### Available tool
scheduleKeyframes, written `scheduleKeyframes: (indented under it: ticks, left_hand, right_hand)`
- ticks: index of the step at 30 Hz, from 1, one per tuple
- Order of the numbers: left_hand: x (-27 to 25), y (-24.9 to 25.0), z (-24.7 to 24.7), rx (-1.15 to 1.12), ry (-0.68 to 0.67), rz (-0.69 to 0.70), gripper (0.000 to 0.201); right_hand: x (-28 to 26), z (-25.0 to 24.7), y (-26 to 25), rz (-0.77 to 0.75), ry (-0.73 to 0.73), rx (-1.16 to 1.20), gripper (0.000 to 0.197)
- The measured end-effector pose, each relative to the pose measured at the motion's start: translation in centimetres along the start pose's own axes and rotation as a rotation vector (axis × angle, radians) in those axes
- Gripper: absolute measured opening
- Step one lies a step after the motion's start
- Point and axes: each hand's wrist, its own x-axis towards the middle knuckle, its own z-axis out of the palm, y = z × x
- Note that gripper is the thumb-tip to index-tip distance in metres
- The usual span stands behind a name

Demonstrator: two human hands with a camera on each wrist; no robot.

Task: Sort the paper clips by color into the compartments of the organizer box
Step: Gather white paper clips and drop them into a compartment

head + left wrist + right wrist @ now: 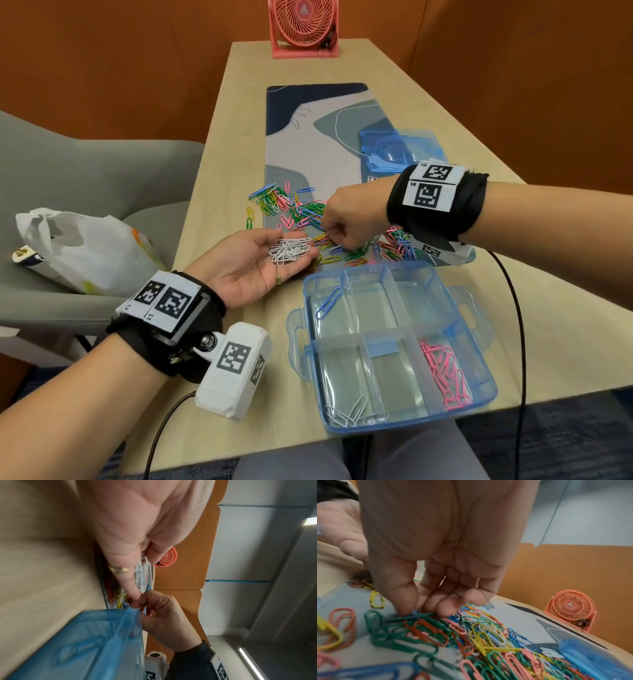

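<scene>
head view: white clips [289, 249] are cupped in the open left hand [253, 265] just beyond the organizer box [486, 394], while a clip, seemingly blue, is pinched from the pile [298, 209] by the right hand [346, 222] and is best lifted singly.

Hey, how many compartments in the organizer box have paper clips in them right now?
3: the far-left one holds a blue clip, the near-left one white clips, the near-right one pink clips.

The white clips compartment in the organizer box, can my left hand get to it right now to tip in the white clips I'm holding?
Probably yes. The left hand cups white clips beside the open organizer box; nothing covers its near-left compartment, and the right hand is away over the pile.
</scene>
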Motion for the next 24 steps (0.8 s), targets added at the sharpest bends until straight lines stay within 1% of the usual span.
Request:
scheduleKeyframes:
  ticks: [4, 9, 13, 15, 17, 24]
  left_hand:
    - [-0.1, 0.0, 0.0, 0.001, 0.002, 0.013, 0.033]
    - [-0.1, 0.0, -0.1, 0.005, 0.006, 0.017, 0.032]
    - [-0.1, 0.2, -0.2, 0.013, 0.005, 0.024, 0.033]
    - [-0.1, 0.2, -0.3, 0.015, 0.004, 0.027, 0.033]
    - [-0.1, 0.3, -0.3, 0.015, 0.003, 0.026, 0.033]
    - [-0.1, 0.1, -0.2, 0.016, 0.012, 0.031, 0.031]
  right_hand:
    - [0.0, -0.1, 0.4, 0.014, 0.066, 0.052, 0.014]
    - [-0.2, -0.6, 0.8, 0.054, 0.048, 0.168, 0.017]
    - [-0.2, -0.5, 1.1, 0.055, 0.048, 0.189, 0.012]
    - [-0.2, -0.4, 1.4, 0.056, 0.043, 0.209, 0.018]
    - [-0.1, -0.4, 1.6, 0.071, 0.033, 0.252, 0.018]
    - [-0.3, -0.3, 1.9, 0.088, 0.040, 0.293, 0.010]
